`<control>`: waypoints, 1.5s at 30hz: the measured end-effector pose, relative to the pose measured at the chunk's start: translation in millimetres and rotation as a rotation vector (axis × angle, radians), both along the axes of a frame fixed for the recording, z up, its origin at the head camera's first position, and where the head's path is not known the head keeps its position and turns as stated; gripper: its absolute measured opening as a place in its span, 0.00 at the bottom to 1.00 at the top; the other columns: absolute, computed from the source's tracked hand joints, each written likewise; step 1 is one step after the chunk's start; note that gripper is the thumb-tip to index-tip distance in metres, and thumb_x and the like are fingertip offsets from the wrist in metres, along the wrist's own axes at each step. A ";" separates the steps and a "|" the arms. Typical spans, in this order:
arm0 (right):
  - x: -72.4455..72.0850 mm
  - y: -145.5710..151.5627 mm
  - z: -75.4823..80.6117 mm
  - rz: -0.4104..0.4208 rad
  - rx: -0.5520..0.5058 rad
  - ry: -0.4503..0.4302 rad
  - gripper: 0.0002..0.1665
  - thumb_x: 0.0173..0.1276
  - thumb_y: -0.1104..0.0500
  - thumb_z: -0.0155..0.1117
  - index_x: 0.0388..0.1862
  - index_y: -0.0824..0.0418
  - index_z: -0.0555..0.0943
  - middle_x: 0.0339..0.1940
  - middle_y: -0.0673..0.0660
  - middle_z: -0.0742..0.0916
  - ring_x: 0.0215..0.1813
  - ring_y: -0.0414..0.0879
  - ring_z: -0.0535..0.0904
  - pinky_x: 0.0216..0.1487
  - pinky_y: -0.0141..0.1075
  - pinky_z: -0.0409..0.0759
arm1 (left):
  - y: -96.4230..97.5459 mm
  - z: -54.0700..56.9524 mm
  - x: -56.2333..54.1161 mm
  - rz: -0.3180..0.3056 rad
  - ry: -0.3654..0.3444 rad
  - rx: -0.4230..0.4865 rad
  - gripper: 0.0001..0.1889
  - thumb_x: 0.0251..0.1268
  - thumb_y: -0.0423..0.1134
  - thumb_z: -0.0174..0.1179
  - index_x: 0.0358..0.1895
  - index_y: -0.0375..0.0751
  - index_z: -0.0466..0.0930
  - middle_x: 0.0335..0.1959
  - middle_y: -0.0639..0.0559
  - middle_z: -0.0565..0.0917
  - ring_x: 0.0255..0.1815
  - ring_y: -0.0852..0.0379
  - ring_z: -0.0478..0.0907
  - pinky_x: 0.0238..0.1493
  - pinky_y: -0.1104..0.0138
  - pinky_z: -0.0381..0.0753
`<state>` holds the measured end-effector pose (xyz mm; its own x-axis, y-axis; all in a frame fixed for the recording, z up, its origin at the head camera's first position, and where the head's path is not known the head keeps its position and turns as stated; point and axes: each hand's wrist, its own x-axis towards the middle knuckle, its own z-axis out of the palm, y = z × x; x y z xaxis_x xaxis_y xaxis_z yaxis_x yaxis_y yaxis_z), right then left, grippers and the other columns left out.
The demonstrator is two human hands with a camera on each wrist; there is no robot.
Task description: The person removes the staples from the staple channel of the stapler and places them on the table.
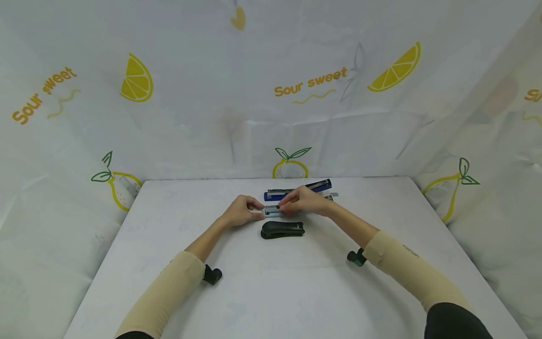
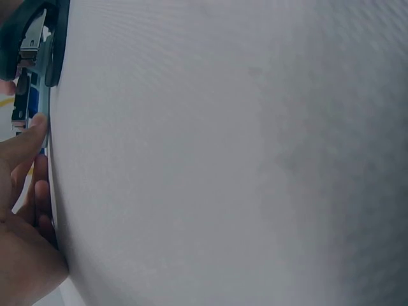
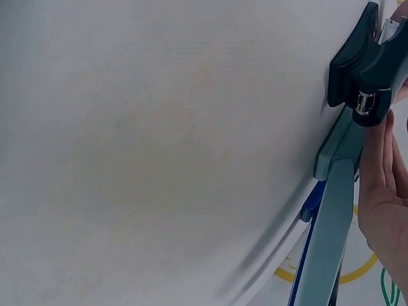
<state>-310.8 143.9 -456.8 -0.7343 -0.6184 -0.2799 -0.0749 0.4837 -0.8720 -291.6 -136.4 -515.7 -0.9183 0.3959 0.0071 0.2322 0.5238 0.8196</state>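
A light blue stapler (image 1: 272, 212) lies opened up on the table, its metal staple channel showing. My left hand (image 1: 240, 211) pinches its left end between thumb and fingers; in the left wrist view, the thumb (image 2: 35, 124) presses its side. Over the stapler's middle, my right hand (image 1: 306, 201) has its fingertips down at the channel. Whether they pinch something small is hidden. In the right wrist view the raised light blue top arm (image 3: 328, 236) stretches toward the camera, beside the right hand (image 3: 386, 204).
A closed black stapler (image 1: 282, 230) lies just in front of the light blue one. Behind it is a dark blue stapler (image 1: 319, 185), opened, partly covered by the right hand. The white table (image 1: 271, 292) ends at a printed cloth backdrop (image 1: 190, 141).
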 end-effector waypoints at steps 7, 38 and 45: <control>1.3 -4.6 -0.8 0.001 0.001 -0.042 0.21 0.79 0.59 0.68 0.62 0.72 0.86 0.52 0.64 0.95 0.50 0.48 0.94 0.59 0.41 0.90 | -1.1 0.3 0.9 -0.002 -0.001 -0.001 0.15 0.63 0.38 0.79 0.50 0.38 0.93 0.47 0.43 0.91 0.42 0.57 0.75 0.48 0.67 0.73; 0.5 -8.5 -0.2 -0.117 -0.205 -0.375 0.20 0.82 0.69 0.59 0.66 0.82 0.79 0.45 0.60 0.95 0.49 0.47 0.94 0.60 0.41 0.88 | -0.8 0.8 -0.3 -0.011 0.006 -0.003 0.15 0.63 0.36 0.79 0.51 0.37 0.92 0.47 0.43 0.92 0.42 0.58 0.76 0.48 0.68 0.73; -0.9 -11.1 -5.4 -0.132 -0.204 -0.352 0.20 0.82 0.67 0.62 0.65 0.80 0.81 0.44 0.59 0.95 0.48 0.46 0.94 0.57 0.38 0.89 | -1.1 1.4 -0.1 -0.016 0.006 0.002 0.15 0.63 0.36 0.79 0.50 0.36 0.92 0.46 0.43 0.91 0.41 0.58 0.75 0.46 0.69 0.73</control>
